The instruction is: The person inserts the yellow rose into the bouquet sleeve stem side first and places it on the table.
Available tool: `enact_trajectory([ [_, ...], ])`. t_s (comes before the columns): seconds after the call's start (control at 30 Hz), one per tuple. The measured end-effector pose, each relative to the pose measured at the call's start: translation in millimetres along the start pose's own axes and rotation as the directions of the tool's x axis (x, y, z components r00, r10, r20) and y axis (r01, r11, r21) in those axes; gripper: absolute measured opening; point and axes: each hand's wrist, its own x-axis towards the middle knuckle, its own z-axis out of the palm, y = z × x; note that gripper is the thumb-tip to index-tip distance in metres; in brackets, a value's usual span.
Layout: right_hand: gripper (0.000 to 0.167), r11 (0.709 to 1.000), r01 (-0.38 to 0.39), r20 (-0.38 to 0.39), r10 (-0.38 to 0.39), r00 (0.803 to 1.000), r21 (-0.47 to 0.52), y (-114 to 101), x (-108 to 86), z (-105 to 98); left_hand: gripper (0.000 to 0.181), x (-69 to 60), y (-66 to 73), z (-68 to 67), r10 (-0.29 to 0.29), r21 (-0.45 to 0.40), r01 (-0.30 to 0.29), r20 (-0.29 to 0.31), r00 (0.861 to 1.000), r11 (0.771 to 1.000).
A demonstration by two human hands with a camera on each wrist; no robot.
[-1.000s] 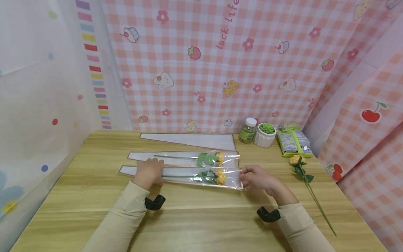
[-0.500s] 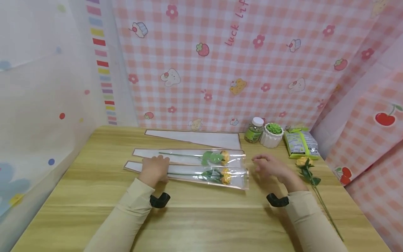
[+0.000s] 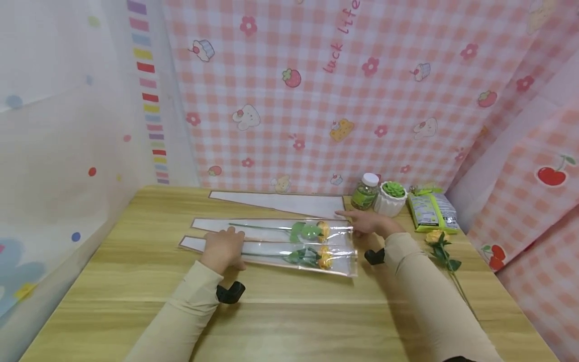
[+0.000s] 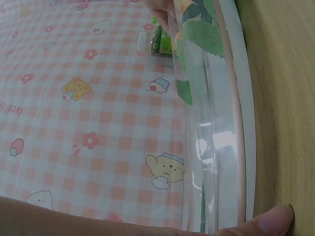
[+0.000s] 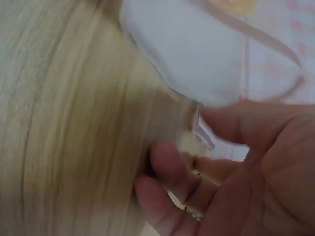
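Note:
In the head view two clear sleeves, each with a yellow artificial rose, lie side by side on the table. My left hand [image 3: 223, 250] rests over the narrow part of the near flower sleeve [image 3: 271, 259], its thumb [image 4: 273, 220] reaching down to the table; its other fingertips are hidden. Beyond it lies the second flower sleeve [image 3: 267, 231]. Farther back is a long tapered sleeve [image 3: 312, 203] with no flower in it. My right hand [image 3: 368, 222] is at that sleeve's wide end, index finger extended toward its corner. Its other fingers are loosely bent around nothing in the right wrist view.
A white-capped jar [image 3: 365, 193], a white pot with a green succulent [image 3: 390, 199] and a green-grey packet [image 3: 431, 210] stand at the back right. A loose yellow rose [image 3: 438, 239] lies on the right of the wooden table [image 3: 289, 327], which backs onto a checked cloth.
My right hand has left the wide end of the near flower sleeve, lifted away, and moved back to the corner of the rear sleeve. My left hand stays on the near sleeve.

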Motion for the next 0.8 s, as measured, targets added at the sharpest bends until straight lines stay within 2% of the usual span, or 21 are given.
enact_trajectory([
  [0.13,0.074,0.994,-0.062,0.032,0.065,0.997,-0.088,-4.8,4.5,1.4,0.074,-0.7,1.4,-1.4,0.001,-0.007,-0.001,-0.005,1.0,1.0],
  [0.23,0.066,0.994,-0.088,0.03,0.09,0.995,-0.067,-6.9,5.0,2.8,0.074,-1.8,1.4,-1.6,-0.006,-0.006,0.006,-0.004,1.0,1.0],
  [0.33,0.056,0.993,-0.114,0.016,0.114,0.993,0.032,-7.5,5.1,3.3,0.074,-3.0,1.4,-1.9,-0.013,-0.006,0.013,-0.001,1.0,1.0],
  [0.43,0.055,0.976,-0.14,0.012,0.14,0.99,0.169,-4.0,4.3,3.4,0.074,-3.8,2.0,-2.4,-0.017,-0.012,0.017,0.0,1.0,1.0],
  [0.53,0.047,0.932,-0.088,-0.051,0.113,0.992,0.351,1.7,2.1,2.7,0.074,-4.3,2.1,-2.6,-0.017,-0.014,0.017,0.002,1.0,1.0],
  [0.6,0.042,0.89,-0.028,-0.144,0.105,0.984,0.455,3.1,-3.5,0.9,0.074,-4.8,2.2,-2.6,-0.017,-0.014,0.017,0.001,1.0,1.0],
  [0.67,0.042,0.845,0.035,-0.269,0.13,0.954,0.533,2.8,-9.9,-0.6,0.073,-4.8,2.5,-2.7,-0.015,-0.011,0.015,0.0,1.0,1.0],
  [0.7,0.045,0.83,0.052,-0.328,0.162,0.931,0.555,2.0,-13.9,-1.6,0.073,-4.6,2.7,-2.6,-0.016,-0.01,0.016,0.001,1.0,1.0],
  [0.8,0.041,0.766,0.099,-0.48,0.291,0.828,0.635,-1.8,-23.4,-1.6,0.074,-4.1,3.8,-2.1,-0.017,-0.002,0.017,0.007,1.0,1.0],
])
